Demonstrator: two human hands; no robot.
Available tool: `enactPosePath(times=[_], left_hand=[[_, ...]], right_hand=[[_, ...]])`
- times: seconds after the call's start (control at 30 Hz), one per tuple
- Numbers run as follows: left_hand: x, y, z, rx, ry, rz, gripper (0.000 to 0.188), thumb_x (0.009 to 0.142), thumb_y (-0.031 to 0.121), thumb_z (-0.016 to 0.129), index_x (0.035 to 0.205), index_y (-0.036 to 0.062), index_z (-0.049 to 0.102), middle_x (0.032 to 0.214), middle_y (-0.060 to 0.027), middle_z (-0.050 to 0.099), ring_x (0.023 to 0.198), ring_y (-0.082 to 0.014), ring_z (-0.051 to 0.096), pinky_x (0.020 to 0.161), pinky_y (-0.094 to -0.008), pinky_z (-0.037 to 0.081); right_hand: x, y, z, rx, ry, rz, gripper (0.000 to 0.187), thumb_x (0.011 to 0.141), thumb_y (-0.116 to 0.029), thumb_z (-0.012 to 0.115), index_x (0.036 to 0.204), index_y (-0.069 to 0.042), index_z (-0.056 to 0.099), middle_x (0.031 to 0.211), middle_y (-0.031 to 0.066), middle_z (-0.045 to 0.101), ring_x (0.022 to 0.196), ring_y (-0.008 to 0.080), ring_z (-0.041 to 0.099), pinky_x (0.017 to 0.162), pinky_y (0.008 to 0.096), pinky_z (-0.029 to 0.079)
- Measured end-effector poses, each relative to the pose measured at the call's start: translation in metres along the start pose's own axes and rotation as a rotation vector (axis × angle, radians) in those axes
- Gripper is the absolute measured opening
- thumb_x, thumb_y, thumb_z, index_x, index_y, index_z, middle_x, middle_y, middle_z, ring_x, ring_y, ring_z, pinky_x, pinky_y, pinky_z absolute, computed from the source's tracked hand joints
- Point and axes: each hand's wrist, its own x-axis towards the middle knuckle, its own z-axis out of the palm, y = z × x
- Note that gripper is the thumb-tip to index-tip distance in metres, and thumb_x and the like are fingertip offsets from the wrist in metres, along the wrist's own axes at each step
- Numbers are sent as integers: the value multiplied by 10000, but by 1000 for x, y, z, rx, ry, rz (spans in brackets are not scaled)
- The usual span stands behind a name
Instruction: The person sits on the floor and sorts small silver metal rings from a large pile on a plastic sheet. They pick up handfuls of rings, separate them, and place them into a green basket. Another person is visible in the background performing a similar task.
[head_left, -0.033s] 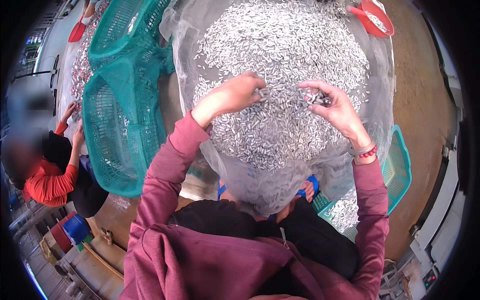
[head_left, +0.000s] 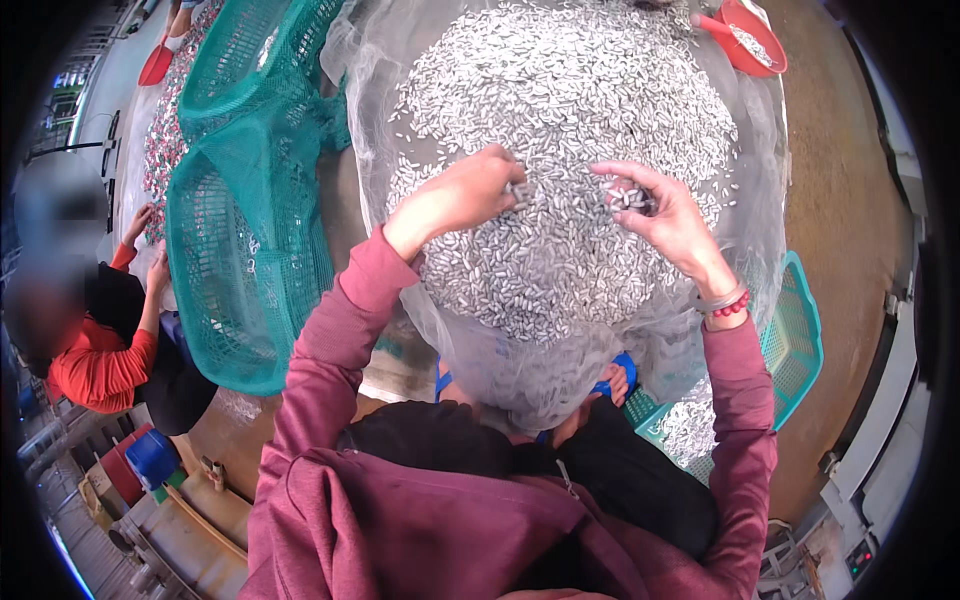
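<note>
A broad heap of small silver-grey oblong pieces [head_left: 560, 90] is spread over a translucent plastic sheet [head_left: 500, 370] in front of me. My left hand [head_left: 462, 195] hovers over the heap's middle, fingers curled around a few of these pieces, which peek out at the fingertips. Across from it, my right hand [head_left: 662, 212] is cupped, thumb and fingers bent around several of the same pieces that show in its hollow. A narrow gap separates the two hands, with loose pieces beneath them.
Green netted baskets [head_left: 245, 250] stand at the left. A red scoop [head_left: 745, 40] holding pieces lies at the far right corner. Beside my right leg is a green basket [head_left: 795, 340]; white pieces lie near it. At left, a person in orange [head_left: 105, 370] works at another pile [head_left: 170, 130].
My right hand has shifted very slightly to the left. Both hands keep their pieces.
</note>
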Motion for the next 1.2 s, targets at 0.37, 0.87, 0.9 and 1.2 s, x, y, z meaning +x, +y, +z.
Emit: enactPosePath(times=[0.37, 0.87, 0.9, 1.2], left_hand=[[-15, -10, -5, -398, 39, -195, 296, 848, -32, 551, 1138, -4, 600, 736, -104, 656, 650, -156, 655, 596, -303, 541], [50, -93, 72, -59, 201, -210, 266, 820, 304, 709, 853, 40, 708, 746, -97, 671, 730, -224, 646, 680, -357, 492], [54, -89, 75, -48, 203, -179, 251, 814, 284, 711, 851, 36, 701, 762, -96, 669, 736, -215, 641, 678, -354, 492], [13, -48, 19, -1095, 27, -84, 203, 894, 197, 640, 980, 19, 590, 864, -19, 574, 790, -106, 584, 710, -258, 478]], right_hand=[[-32, -36, 6, 116, 112, -218, 664, 753, 132, 619, 1373, -71, 493, 1090, 33, 556, 866, 60, 553, 824, 235, 469], [13, 21, 12, 84, 186, -229, 142, 785, -10, 717, 916, -51, 753, 891, 53, 690, 846, 109, 616, 767, 231, 481], [13, 21, 12, 94, 185, -120, 217, 789, -14, 714, 998, -67, 740, 845, 26, 684, 808, 82, 608, 713, 217, 471], [20, 51, 0, 532, 104, 99, 187, 885, -80, 636, 1052, -1, 665, 873, 16, 652, 750, 78, 600, 679, 235, 515]])
